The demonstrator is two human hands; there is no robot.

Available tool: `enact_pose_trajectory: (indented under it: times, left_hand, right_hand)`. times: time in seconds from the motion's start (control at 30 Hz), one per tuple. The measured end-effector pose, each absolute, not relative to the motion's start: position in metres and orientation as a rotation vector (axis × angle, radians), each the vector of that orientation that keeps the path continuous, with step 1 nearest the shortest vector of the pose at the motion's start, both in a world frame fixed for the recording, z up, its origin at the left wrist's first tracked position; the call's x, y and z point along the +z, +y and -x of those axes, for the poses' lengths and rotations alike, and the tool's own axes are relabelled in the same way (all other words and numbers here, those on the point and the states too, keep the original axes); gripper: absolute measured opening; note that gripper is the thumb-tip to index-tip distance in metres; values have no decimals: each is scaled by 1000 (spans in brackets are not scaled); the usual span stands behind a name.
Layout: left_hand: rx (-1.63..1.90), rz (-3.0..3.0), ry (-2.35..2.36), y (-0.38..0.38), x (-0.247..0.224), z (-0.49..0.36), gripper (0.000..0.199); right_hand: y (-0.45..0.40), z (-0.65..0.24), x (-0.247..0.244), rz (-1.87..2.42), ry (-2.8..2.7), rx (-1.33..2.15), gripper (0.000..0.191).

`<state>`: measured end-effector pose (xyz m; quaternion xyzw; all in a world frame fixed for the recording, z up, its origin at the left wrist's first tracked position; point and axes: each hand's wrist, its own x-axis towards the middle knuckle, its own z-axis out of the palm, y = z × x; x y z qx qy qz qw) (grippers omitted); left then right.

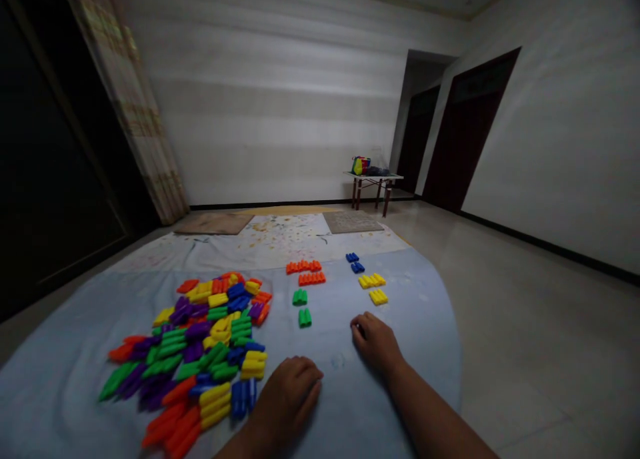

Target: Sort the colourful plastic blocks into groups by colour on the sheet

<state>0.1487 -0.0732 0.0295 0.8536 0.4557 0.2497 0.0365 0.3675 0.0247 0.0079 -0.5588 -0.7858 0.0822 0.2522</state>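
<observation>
My left hand [290, 395] rests on the blue cloth at the lower middle, fingers together and curled, with nothing visible in it. It is just right of a large pile of coloured plastic pieces [215, 332] in orange, yellow, green, blue and purple. My right hand [375, 342] lies loosely closed on the cloth, nothing showing in it, below a short yellow group [379, 297]. Beyond that are a longer yellow group [372, 281] and two blue groups [352, 257]. Between the pile and these stand two green groups [305, 317] and two orange rows [311, 279].
The blue cloth [430, 299] covers a rounded table. A brown board [215, 223] and a greyish board [353, 222] lie at its far side. Against the far wall, a small table [395, 177] holds a colourful bag [361, 165]. A curtain [135, 105] hangs at the left.
</observation>
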Motion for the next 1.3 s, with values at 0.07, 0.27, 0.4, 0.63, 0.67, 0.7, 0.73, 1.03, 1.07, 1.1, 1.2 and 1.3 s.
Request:
enact_pose_trajectory:
  times: [0.07,0.27,0.4,0.63,0.67,0.7,0.73,1.03,1.07,1.1,1.2,1.3]
  left_hand:
    - [785,-2621,1404,-78,31,-151,20]
    - [870,-2648,1340,-97,35,-148,19]
    - [961,-2655,1358,-112,35,-135,19]
    - [1119,-2741,1340,-129,40,-121,21]
    - [1129,-2758,1347,-129,39,-120,21]
    - [1131,-2779,1352,-130,37,-120,20]
    - [1133,-2802,1354,-130,35,-120,19]
    - [1232,-2929,1363,-124,14,-124,15]
    - [1244,-2930,1372,-124,12,-125,15]
    - [1252,-2925,1387,-124,10,-126,15]
    - [1283,-2884,1442,-123,6,-126,18]
    - [1359,-2806,1480,-121,13,-119,21]
  right_hand:
    - [22,-370,8,1501,-2158,222,21]
    - [18,-379,7,1451,-2165,241,23]
    - [20,-380,4,1425,-2176,229,25]
    - [23,-382,-2,1415,-2195,261,26]
    - [23,-382,-2,1419,-2197,266,26]
    - [23,-381,-2,1424,-2198,268,27]
    - [23,-381,-1,1432,-2198,267,27]
    - [21,-375,0,1477,-2214,195,27]
    - [21,-375,-1,1472,-2216,198,27]
    - [21,-376,-1,1470,-2213,205,27]
    - [24,-378,-4,1485,-2177,270,28]
    - [34,-378,-1,1480,-2136,440,27]
